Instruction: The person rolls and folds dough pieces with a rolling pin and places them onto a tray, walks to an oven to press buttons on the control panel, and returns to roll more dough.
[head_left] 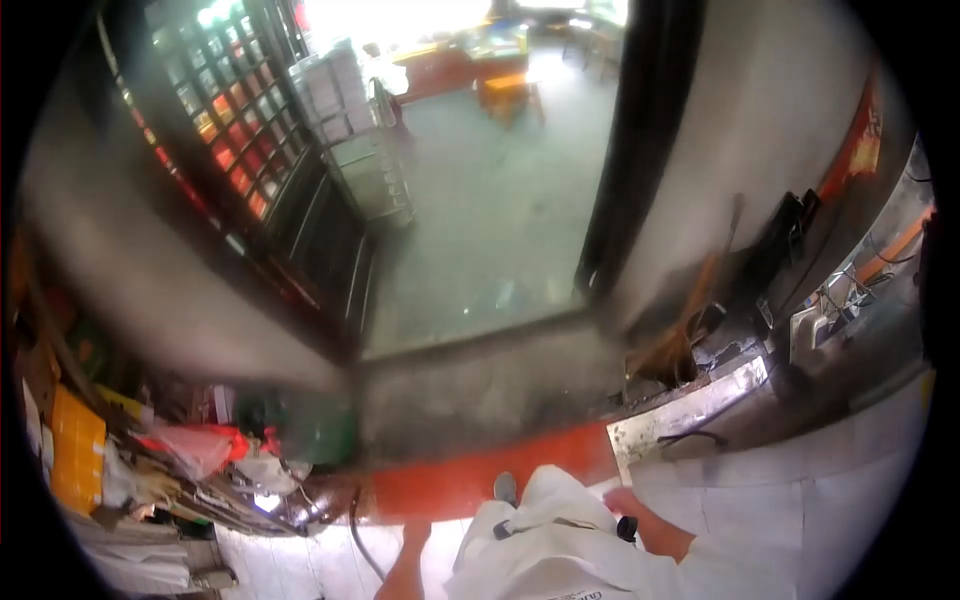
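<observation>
My left hand [415,537] hangs low at my left side, above the pale tiled floor. It is small and blurred, and its fingers cannot be made out. Close to my right thigh is my right hand [622,500], partly smeared, with a dark band or watch [627,528] at the wrist. I see nothing clearly held in either hand. White clothing [560,550] covers my body and legs. One grey shoe [505,488] shows on the red strip of floor [450,475] before the doorway.
A grey sill [480,385] crosses the open doorway. Inside stand a trolley with stacked boxes [335,95], an orange stool [508,92] and a person [388,80]. Bags and a yellow box [77,450] crowd the left; a broom [670,355] leans right.
</observation>
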